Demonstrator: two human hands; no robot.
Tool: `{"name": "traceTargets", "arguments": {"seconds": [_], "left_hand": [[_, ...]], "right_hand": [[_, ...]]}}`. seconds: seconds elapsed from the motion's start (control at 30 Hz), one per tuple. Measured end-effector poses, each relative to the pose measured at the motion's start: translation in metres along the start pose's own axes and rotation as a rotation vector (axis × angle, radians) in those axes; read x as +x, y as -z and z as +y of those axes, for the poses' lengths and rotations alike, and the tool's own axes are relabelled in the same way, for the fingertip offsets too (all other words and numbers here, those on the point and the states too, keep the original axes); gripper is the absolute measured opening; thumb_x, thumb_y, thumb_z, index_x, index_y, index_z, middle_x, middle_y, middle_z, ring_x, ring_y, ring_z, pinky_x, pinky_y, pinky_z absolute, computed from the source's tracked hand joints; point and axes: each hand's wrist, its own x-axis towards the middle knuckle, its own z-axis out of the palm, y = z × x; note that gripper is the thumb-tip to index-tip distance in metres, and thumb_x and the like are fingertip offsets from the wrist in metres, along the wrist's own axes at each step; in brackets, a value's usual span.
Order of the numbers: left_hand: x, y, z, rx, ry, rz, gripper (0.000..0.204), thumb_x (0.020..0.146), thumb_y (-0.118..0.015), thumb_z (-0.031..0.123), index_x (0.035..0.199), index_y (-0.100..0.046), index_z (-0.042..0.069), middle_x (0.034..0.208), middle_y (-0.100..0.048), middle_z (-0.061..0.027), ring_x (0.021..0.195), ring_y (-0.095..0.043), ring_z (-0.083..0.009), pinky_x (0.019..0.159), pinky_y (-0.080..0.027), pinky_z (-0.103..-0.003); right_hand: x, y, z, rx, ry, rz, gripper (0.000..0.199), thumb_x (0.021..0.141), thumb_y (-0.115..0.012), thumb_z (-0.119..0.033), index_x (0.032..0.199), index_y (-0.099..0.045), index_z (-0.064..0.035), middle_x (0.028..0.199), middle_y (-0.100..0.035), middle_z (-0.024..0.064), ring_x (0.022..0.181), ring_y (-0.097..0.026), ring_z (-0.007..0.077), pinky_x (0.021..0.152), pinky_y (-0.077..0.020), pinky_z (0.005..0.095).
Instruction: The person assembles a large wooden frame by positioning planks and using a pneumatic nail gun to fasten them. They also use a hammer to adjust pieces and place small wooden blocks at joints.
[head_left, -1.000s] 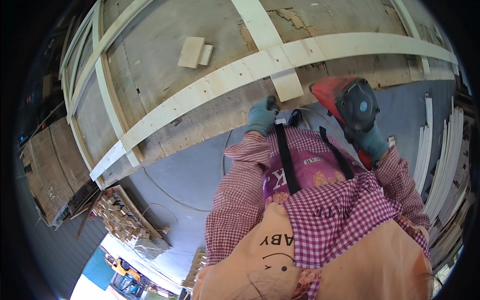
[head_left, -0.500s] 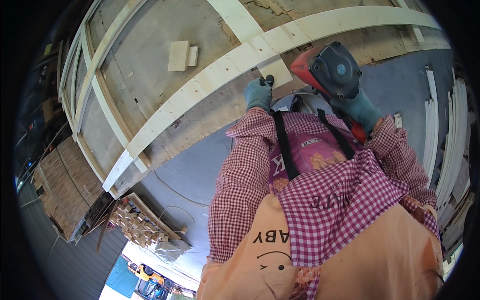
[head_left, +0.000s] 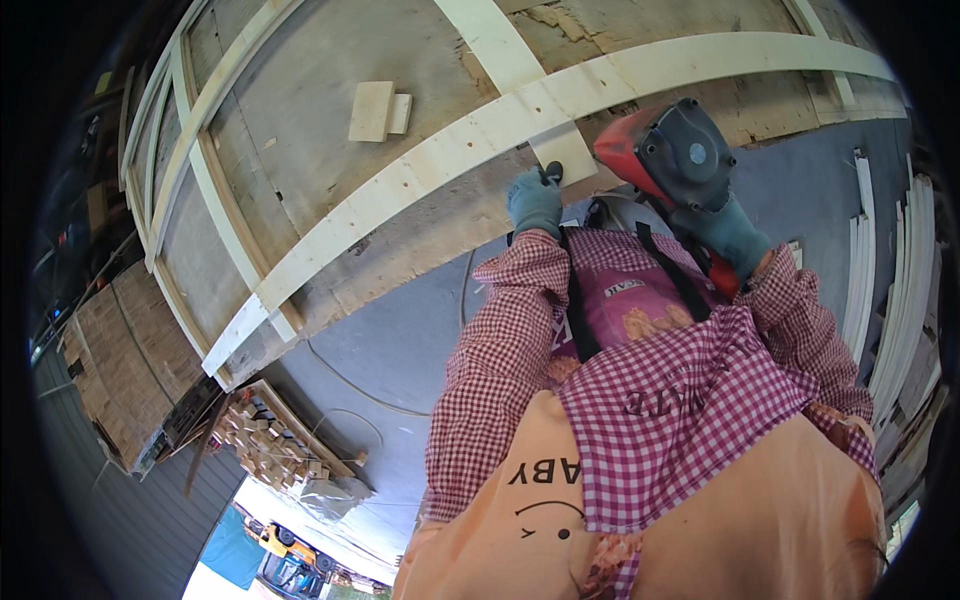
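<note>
Head view: rail point(head_left: 460, 147) separates left hand point(head_left: 537, 203) from wood blocks point(head_left: 372, 112)

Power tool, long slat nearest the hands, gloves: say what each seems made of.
Power tool: looks like plastic or painted metal, judging by its rigid, dull black and red casing.
Long slat: apparently bare wood, pale with small darker knot-like spots.
Gloves: probably fabric, perhaps coated; dull blue-green and close-fitting.

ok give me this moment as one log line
left hand: at board end | right hand: gripping nail gun | wood blocks: on table
</note>
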Motion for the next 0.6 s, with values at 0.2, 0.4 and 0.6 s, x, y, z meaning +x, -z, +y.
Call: {"name": "traceTargets", "arguments": {"seconds": [0.2,0.4,0.6], "left_hand": [[0.007,0.001,-0.002,-0.055,0.040,-0.146,0.026,0.082,-0.061,0.030,0.091,-0.066,0.006,0.092,-0.066,-0.0180,0.086,-0.063,-0.0366,0.074,-0.049,-0.045],[0.005,0.009,-0.005,-0.040,0.070,-0.150,0.028,0.082,-0.062,0.030,0.099,-0.067,0.008,0.095,-0.066,-0.0178,0.088,-0.064,-0.0357,0.076,-0.050,-0.044],[0.006,0.019,0.002,-0.084,0.098,-0.225,0.029,0.081,-0.064,0.032,0.097,-0.068,0.009,0.093,-0.066,-0.0184,0.087,-0.064,-0.0352,0.075,-0.050,-0.043]], "right_hand": [[-0.003,0.010,0.005,0.066,0.131,-0.003,0.024,0.081,-0.065,-0.005,0.102,-0.057,-0.0010,0.073,-0.061,0.0066,0.056,-0.057,0.0136,0.048,-0.0455,0.0275],[-0.016,0.013,-0.014,-0.061,0.135,-0.094,0.023,0.081,-0.063,-0.005,0.103,-0.057,-0.0001,0.076,-0.062,0.0064,0.060,-0.059,0.0137,0.052,-0.0486,0.0290],[-0.002,0.002,-0.017,-0.275,0.056,-0.161,0.015,0.082,-0.064,-0.008,0.094,-0.058,-0.0016,0.070,-0.061,0.0067,0.063,-0.059,0.0152,0.055,-0.0476,0.0288]]}}
